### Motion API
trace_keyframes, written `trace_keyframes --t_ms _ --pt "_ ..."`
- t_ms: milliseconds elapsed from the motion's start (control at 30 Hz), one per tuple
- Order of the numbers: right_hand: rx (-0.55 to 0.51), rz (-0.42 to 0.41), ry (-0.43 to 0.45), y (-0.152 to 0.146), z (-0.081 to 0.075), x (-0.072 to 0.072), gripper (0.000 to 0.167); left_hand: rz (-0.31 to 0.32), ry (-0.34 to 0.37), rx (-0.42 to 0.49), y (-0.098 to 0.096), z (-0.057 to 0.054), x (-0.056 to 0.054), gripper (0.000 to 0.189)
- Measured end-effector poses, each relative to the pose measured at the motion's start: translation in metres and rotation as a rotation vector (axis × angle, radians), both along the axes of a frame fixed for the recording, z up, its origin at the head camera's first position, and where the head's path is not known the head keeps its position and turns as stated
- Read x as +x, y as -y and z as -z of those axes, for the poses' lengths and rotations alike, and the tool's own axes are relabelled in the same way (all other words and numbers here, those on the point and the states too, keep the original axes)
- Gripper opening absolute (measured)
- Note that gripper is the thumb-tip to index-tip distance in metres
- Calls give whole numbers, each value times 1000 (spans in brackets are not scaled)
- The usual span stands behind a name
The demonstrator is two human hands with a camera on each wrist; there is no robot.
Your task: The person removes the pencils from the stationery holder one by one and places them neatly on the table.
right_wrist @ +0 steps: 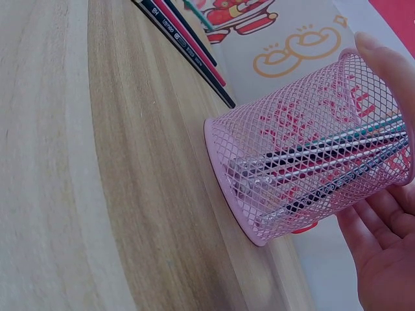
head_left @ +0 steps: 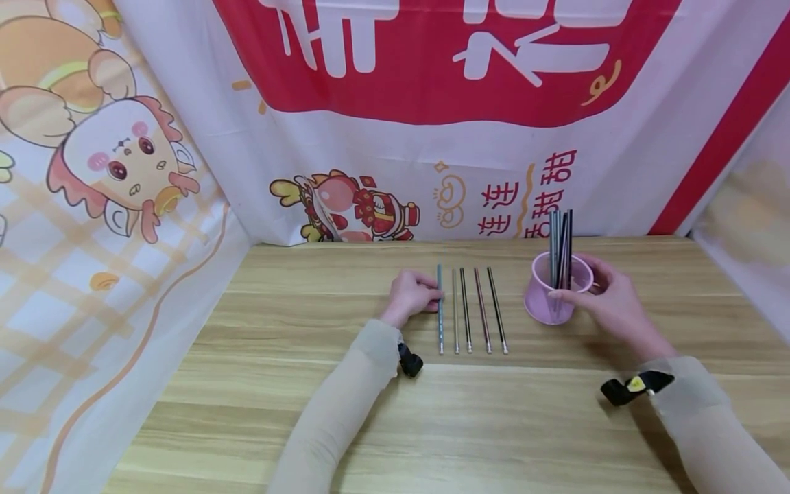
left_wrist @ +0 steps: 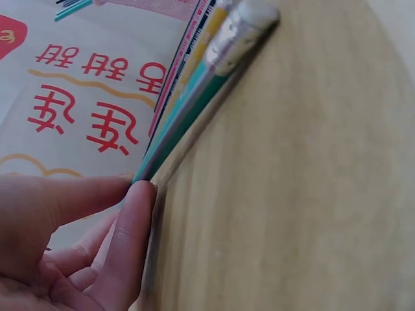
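Note:
My left hand (head_left: 409, 298) pinches a teal-blue pencil (head_left: 441, 332) between thumb and finger, at the left end of a row of pencils. In the left wrist view the teal pencil (left_wrist: 185, 116) shows its white eraser end toward the camera. To its right lie a yellowish pencil (head_left: 456, 317), a dark red pencil (head_left: 482, 309) and dark pencils (head_left: 497, 309), erasers toward me. My right hand (head_left: 617, 309) grips the rim of a pink mesh pencil cup (head_left: 540, 302). Several pencils (right_wrist: 311, 159) stand inside it, erasers down.
The wood-grain table (head_left: 481, 425) ends at a printed cloth backdrop (head_left: 247, 158) just behind the pencil row and the cup. Another printed cloth (head_left: 117, 329) borders the left side. Black wrist cameras sit on both sleeves.

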State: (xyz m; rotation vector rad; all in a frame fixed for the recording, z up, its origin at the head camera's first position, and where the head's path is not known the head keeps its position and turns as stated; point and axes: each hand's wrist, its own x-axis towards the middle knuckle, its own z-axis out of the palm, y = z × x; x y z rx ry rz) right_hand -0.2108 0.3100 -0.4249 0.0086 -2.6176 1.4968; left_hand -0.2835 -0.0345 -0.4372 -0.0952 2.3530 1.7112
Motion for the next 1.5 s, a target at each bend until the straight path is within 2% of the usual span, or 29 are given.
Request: trace_keyframes --t_ms 167,600,1000,1333,1500 --pt "1 1 -6 1 0 0 88 -20 15 -53 -3 -1 -1 22" --pt "-4 -2 -8 1 0 1 88 -27 72 -113 -6 -1 -8 20" --pt "-14 -1 23 2 -1 2 91 -29 83 -79 -5 2 -9 24" --pt "-10 4 8 0 0 0 89 -30 62 -108 -6 -3 -5 25" --pt "-14 -4 2 -1 2 -1 89 -31 79 -109 -6 -2 -7 25"
